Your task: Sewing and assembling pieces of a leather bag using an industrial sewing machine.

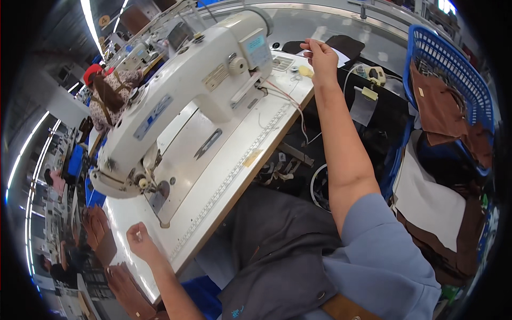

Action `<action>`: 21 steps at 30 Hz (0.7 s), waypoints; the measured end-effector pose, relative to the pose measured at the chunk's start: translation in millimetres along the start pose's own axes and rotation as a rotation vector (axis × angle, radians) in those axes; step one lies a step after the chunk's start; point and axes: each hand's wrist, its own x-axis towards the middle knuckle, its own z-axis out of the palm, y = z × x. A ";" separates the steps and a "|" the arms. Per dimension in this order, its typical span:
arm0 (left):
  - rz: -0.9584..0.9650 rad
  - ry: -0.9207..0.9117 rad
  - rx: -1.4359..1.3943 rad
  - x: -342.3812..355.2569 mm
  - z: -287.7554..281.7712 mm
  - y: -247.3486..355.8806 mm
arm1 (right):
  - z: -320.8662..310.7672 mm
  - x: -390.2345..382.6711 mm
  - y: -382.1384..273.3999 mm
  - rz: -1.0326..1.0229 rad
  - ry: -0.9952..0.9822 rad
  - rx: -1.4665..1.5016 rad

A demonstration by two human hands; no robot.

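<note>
A white industrial sewing machine stands on a white table. My left hand is over the table's near left part, close to the needle end of the machine. Its fingers are curled in against the thumb, and whatever may be between them is too small to see. My right arm stretches far forward past the machine's handwheel end. There my right hand is raised with thumb and fingertips pinched together, above dark flat pieces. I cannot make out anything in that pinch. No workpiece shows under the needle.
Brown fabric-like pieces hang at the table's left edge. On the right, a blue plastic basket holds brown pieces, with white sheet material below it. Loose cords trail off the table. A person in a red cap sits beyond.
</note>
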 end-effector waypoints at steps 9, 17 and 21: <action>1.137 -0.456 0.389 -87.7 64.1 93.9 | 13.9 104.9 87.6 -0.055 -0.433 -0.771; 0.989 -0.691 0.456 -93.9 154.9 139.4 | 61.7 94.2 97.3 -0.063 -0.621 -1.091; 0.928 -0.816 0.494 -92.7 153.8 140.8 | 66.0 80.7 100.5 -0.161 -0.648 -1.285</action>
